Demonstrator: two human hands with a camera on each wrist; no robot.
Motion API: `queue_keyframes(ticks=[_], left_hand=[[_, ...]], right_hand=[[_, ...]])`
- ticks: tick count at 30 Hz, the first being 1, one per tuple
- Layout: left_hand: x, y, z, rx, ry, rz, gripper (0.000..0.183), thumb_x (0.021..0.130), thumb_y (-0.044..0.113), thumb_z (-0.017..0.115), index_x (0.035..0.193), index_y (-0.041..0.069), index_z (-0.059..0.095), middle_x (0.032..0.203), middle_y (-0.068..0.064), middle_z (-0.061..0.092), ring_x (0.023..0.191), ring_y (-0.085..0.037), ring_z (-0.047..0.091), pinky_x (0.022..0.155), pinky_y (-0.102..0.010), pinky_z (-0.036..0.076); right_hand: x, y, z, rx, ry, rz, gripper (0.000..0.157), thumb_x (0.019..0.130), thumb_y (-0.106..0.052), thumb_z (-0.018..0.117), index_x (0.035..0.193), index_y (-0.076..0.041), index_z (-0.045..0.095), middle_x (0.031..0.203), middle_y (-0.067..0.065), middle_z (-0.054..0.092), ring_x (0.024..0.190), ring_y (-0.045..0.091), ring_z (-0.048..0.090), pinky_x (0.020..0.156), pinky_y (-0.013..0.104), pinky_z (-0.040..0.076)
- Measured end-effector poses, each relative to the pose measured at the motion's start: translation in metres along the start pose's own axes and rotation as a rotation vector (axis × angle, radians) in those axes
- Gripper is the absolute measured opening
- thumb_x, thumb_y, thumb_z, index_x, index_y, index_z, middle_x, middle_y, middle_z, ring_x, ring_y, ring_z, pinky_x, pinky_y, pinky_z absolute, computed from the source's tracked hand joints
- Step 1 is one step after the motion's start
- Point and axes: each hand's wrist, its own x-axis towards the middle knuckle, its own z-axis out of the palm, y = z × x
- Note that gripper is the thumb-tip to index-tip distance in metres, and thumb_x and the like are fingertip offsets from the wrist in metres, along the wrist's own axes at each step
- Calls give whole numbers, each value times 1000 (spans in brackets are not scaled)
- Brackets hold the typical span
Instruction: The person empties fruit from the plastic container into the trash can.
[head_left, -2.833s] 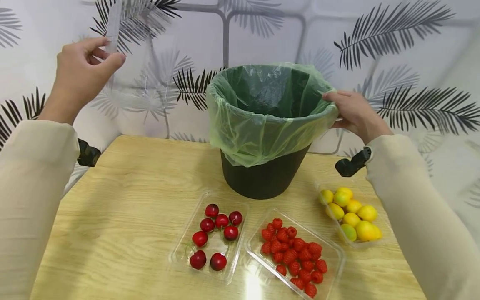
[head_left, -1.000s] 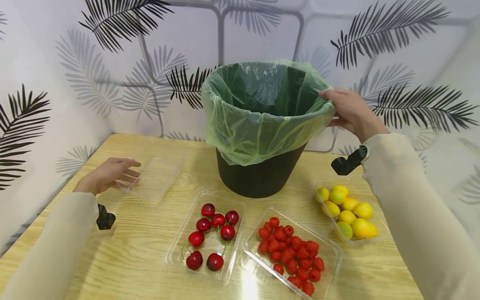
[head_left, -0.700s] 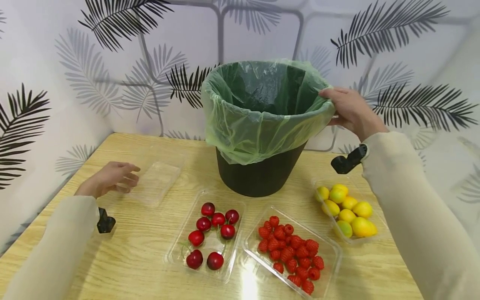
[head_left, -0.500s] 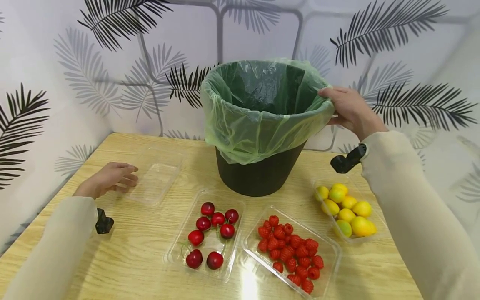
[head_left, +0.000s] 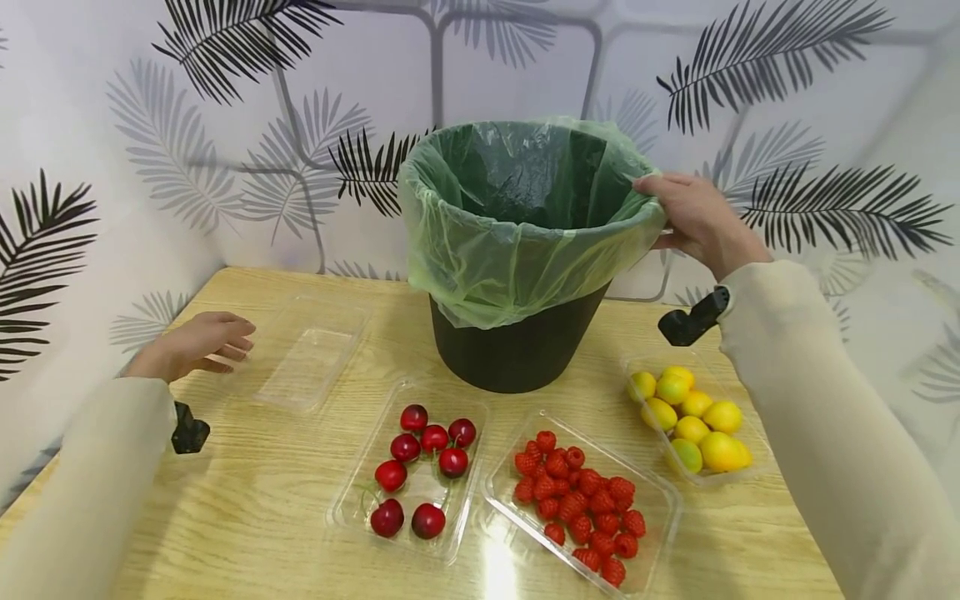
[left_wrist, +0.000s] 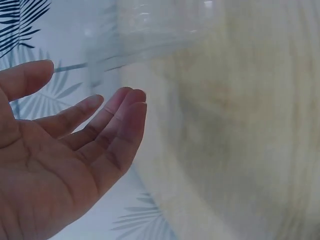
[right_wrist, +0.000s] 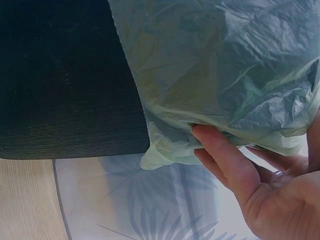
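Note:
In the head view, my left hand (head_left: 198, 343) hovers over the left of the table, fingers loosely spread and holding nothing. Just right of its fingertips lies an empty clear plastic tray (head_left: 311, 367); the left wrist view shows part of this tray (left_wrist: 165, 25) beyond the open hand (left_wrist: 75, 165). My right hand (head_left: 697, 218) grips the right rim of a black trash can (head_left: 517, 354), thumb over the top and fingers outside. A pale green bin liner (head_left: 510, 267) is folded over that rim. In the right wrist view, fingers (right_wrist: 225, 155) press against the liner (right_wrist: 190, 65).
On the wooden table (head_left: 247, 500), one clear tray holds several cherries (head_left: 428, 521). Beside it, another holds raspberries (head_left: 577, 500). A third, at right under my forearm, holds small yellow lemons (head_left: 693, 425). A leaf-patterned wall (head_left: 517, 75) stands close behind the can.
My left hand has brought the clear tray down from the upper left onto the table, let go of it and drawn away leftward. The right hand keeps its hold on the can's rim.

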Motion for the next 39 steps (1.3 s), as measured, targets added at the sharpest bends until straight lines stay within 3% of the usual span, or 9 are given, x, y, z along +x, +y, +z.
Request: queue_keyframes(ticks=[12,19,22,33,39], left_hand=[[-8,25,-13,27,54,41,68,104,37,28,145,-14,12,141,-36,26,127,-50,37,99,-51,43],[-6,41,-9,38,75,77,63,104,35,29,144,-12,19,141,-34,31,126,-46,40,94,-43,48],[-6,48,-5,42,75,92,61,103,33,30,144,-11,22,140,-33,33,124,-44,43,92,-40,49],[-4,66,22,24,26,153,55,104,28,32,144,-10,24,139,-33,36,123,-45,45,97,-48,46],[-8,83,36,-26,-17,186,53,103,27,37,142,-8,27,137,-30,39,119,-38,50,93,-43,50]], right_hand=[[0,0,1,-5,3,-3,19,93,-32,58,99,-14,57,74,-7,58,66,6,60,60,27,53],[1,0,0,-10,6,-1,21,93,-33,59,103,-14,56,75,-8,58,67,6,60,61,27,54],[1,0,0,-3,7,-1,18,93,-32,59,99,-15,58,74,-8,59,66,6,60,60,27,54],[1,2,2,-16,8,-5,15,93,-32,58,93,-16,60,74,-8,58,67,6,60,61,27,54],[1,1,0,-24,12,-11,20,93,-33,58,101,-15,58,73,-8,58,67,5,60,61,27,54]])
